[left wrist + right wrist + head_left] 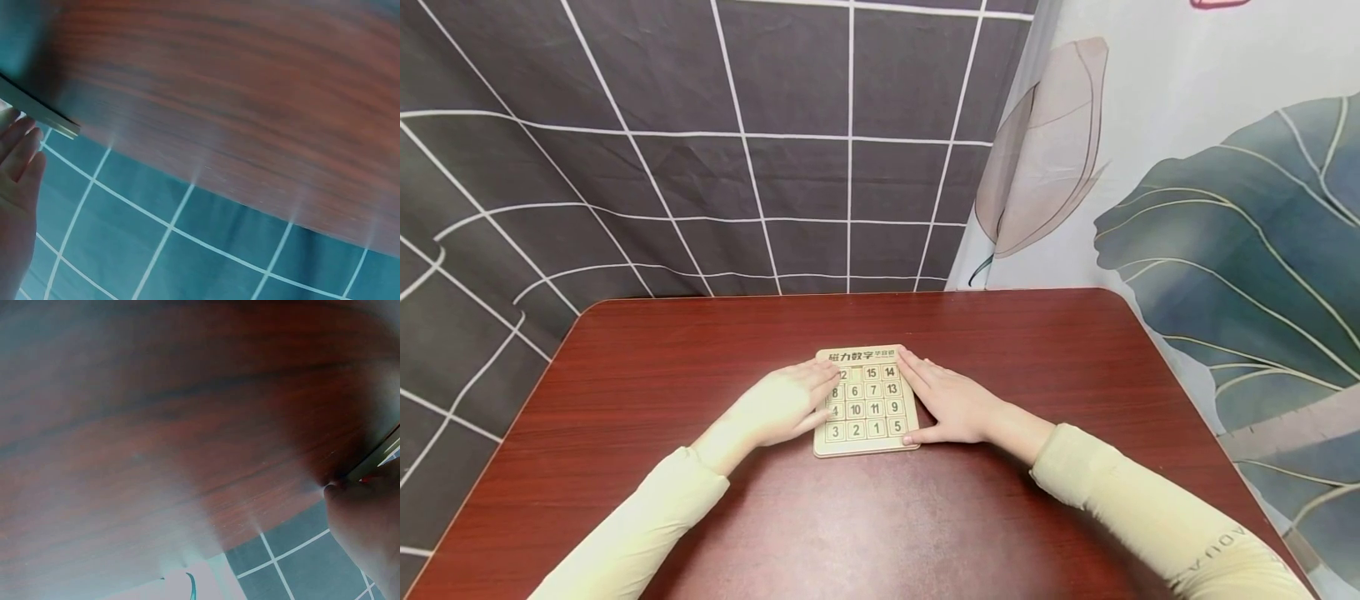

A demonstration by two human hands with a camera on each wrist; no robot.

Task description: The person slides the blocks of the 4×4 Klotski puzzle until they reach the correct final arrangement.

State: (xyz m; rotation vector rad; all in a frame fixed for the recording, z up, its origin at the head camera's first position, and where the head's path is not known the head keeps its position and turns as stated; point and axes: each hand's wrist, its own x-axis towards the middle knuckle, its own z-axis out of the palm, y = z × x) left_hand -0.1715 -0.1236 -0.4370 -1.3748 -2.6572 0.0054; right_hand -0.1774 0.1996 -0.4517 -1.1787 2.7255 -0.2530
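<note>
A pale number slide puzzle (865,448) lies flat on the table in the head view, with dark printed characters along its top border. Rows of numbered tiles fill its frame; a gap shows in the top row between 12 and 15. My left hand (786,404) rests over the puzzle's left edge, fingers extended and partly covering the leftmost tiles. Along the right edge lies my right hand (957,406), its straight fingers at the upper corner and its thumb near the lower one. The left wrist view catches the puzzle's thin edge (44,115) beside the fingers.
The reddish-brown wooden table (700,350) has rounded far corners. Behind it hangs a dark cloth with a white grid (797,183). A white curtain with large leaf and flower prints (1247,250) hangs at the right.
</note>
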